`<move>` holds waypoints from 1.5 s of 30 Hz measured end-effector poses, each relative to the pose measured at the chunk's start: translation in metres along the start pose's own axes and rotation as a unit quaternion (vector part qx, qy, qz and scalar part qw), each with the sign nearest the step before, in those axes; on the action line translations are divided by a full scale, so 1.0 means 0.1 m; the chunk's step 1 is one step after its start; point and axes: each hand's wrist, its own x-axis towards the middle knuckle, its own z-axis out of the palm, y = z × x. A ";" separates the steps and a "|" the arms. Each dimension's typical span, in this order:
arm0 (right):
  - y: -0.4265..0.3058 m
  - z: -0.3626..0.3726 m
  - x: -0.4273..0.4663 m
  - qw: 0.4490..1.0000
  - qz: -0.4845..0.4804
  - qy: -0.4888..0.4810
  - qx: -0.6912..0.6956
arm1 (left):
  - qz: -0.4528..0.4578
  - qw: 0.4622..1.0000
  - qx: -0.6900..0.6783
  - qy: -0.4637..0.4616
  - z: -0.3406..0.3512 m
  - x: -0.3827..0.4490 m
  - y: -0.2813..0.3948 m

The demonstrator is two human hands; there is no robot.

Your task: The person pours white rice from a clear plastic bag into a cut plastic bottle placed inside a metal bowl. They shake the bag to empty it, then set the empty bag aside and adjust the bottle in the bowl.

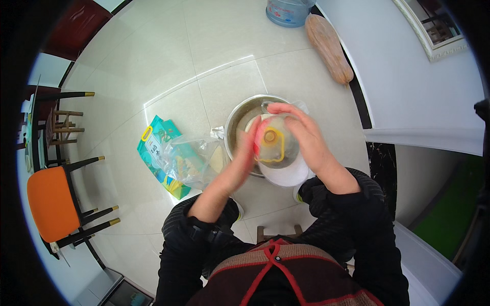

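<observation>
A clear plastic jug (pixel 277 153) with a yellow handle and a round cap stands between my two palms, seen from above. My left hand (pixel 247 147) lies along its left side, blurred, near a red patch on the jug. Along the other side curves my right hand (pixel 304 128), its fingers reaching over the far side. Both hands appear to hold the jug. Behind and below it is a round metal basin (pixel 233 122), partly covered by my hands. Something white and rounded (pixel 285 176) shows under the jug; what it is I cannot tell.
On the tiled floor at left lie a teal printed bag (pixel 157 124) with a yellow handle, a clear plastic bag (pixel 183 157) and crumpled white paper (pixel 217 132). An orange-seated chair (pixel 53 202) stands farther left. A long gourd (pixel 327 49) and a water bottle (pixel 288 14) are by the wall.
</observation>
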 end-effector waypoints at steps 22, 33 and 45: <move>0.07 0.06 -0.09 0.993 -0.011 -0.067 -0.100 | -0.032 0.999 0.034 0.011 -0.04 -0.16 0.25; -0.12 -0.22 -0.17 0.975 0.017 -0.006 -0.221 | -0.029 0.998 -0.045 -0.027 -0.05 -0.24 0.25; -0.17 -0.72 -0.14 0.974 0.139 0.157 0.090 | 0.017 0.993 -0.092 0.067 -0.19 -0.17 0.11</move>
